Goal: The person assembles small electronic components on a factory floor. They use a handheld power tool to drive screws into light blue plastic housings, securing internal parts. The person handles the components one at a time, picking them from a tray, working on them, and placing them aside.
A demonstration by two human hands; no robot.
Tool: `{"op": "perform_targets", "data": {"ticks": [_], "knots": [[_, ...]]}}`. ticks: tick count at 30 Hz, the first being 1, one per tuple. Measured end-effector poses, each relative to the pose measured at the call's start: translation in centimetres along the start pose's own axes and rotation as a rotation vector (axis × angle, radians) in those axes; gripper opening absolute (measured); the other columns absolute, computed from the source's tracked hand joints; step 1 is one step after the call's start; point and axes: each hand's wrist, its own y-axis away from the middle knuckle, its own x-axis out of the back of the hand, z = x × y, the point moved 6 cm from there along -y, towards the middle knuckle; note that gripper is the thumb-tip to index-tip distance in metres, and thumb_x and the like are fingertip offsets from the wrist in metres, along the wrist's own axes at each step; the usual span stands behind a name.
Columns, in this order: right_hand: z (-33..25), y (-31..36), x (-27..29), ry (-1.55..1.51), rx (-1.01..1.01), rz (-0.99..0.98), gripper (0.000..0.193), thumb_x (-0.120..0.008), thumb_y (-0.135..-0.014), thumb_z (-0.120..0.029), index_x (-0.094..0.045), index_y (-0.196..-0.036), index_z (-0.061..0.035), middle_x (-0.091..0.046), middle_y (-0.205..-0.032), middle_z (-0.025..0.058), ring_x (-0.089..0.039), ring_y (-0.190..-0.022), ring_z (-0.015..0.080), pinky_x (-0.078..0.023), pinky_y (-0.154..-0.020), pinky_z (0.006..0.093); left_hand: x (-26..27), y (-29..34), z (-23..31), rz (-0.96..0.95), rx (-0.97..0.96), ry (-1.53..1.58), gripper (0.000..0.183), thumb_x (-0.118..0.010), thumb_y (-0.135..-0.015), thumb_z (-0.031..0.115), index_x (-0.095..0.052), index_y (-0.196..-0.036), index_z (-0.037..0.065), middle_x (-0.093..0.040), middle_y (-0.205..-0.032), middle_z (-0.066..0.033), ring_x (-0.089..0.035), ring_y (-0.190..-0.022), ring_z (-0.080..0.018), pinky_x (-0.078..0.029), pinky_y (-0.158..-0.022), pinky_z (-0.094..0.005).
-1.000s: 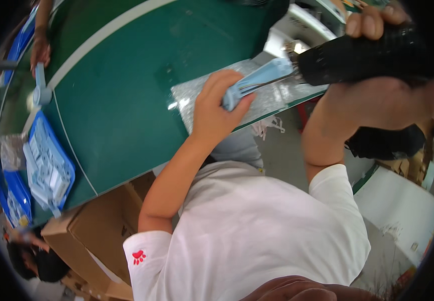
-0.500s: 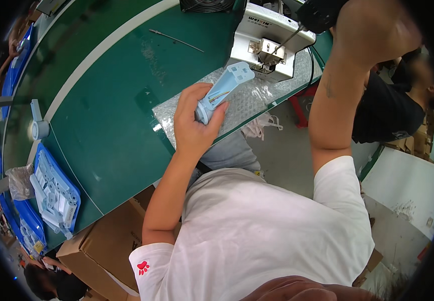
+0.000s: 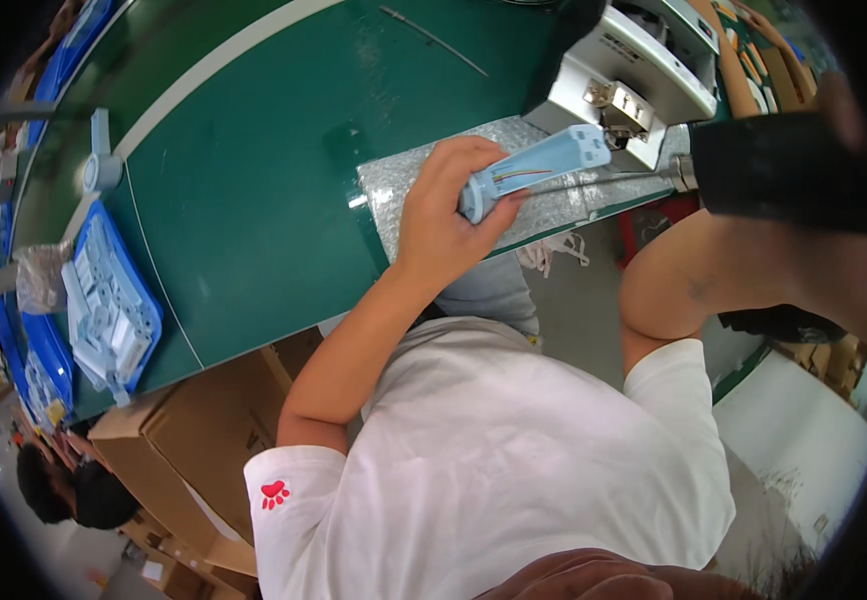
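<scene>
My left hand (image 3: 443, 215) grips a light-blue plastic handle part (image 3: 538, 168) with thin coloured wires showing along its open side, held over a sheet of bubble wrap (image 3: 553, 205) at the edge of the green table (image 3: 253, 170). My right hand (image 3: 841, 98), at the upper right rim, is closed around a black electric screwdriver (image 3: 783, 172). Its thin metal bit (image 3: 613, 180) runs leftward, just under the handle part.
A white machine (image 3: 643, 70) stands behind the bubble wrap. A blue tray (image 3: 113, 300) of light-blue parts lies at the table's left, with a cardboard box (image 3: 203, 430) below it. Another person (image 3: 68, 490) is at the lower left, and someone's arm (image 3: 738, 60) at the top right.
The screwdriver has come down from overhead to the right of the handle part, bit pointing at it. My left hand still holds the part, now further right in view.
</scene>
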Motion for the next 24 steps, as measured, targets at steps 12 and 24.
{"op": "perform_targets", "data": {"ticks": [12, 24], "knots": [[2.5, 1.0, -2.0, -0.034, -0.008, -0.143, 0.065, -0.043, -0.1, -0.059, -0.052, -0.11, 0.0049, -0.058, -0.096, 0.0175, -0.058, -0.067, 0.0217, -0.048, -0.052, 0.0327, 0.2, 0.1, 0.0, 0.048, 0.036, 0.018, 0.04, -0.086, -0.077, 0.007, -0.067, -0.111, 0.006, -0.068, -0.116, -0.0125, -0.067, -0.105, -0.0295, -0.054, -0.087, -0.0371], [2.7, 0.4, -2.2, -0.123, 0.025, -0.298, 0.074, -0.039, -0.102, -0.065, -0.047, -0.113, 0.0079, -0.058, -0.1, 0.0204, -0.06, -0.064, 0.0245, -0.049, -0.045, 0.0342, 0.3, 0.1, -0.1, 0.044, 0.041, 0.007, 0.04, -0.087, -0.076, 0.008, -0.067, -0.111, 0.006, -0.068, -0.116, -0.0125, -0.067, -0.105, -0.0297, -0.055, -0.085, -0.0376]]}}
